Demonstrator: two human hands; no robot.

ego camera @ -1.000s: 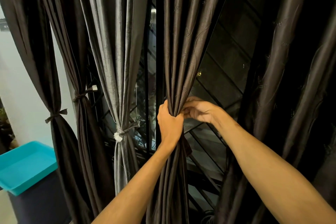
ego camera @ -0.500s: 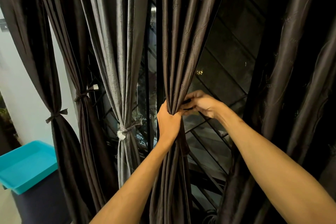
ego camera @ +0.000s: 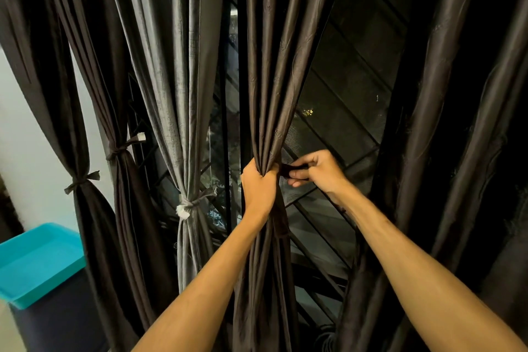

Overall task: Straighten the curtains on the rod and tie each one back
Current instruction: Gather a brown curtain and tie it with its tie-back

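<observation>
A dark brown curtain hangs at the centre, gathered into a bunch. My left hand grips that bunch at waist height. Just right of it, my right hand pinches a dark tie-back strap that comes out from behind the bunch. To the left, a grey curtain is bound with a tie. Further left, two brown curtains are each bound with a knotted tie. Loose dark curtains hang at the right.
Behind the curtains is a dark window with a diagonal metal grille. A turquoise tray sits on a dark bin at the lower left, in front of a white wall.
My right hand has drawn away from the bunch to the right, pulling the dark strap out with it. My left hand keeps its grip on the curtain.
</observation>
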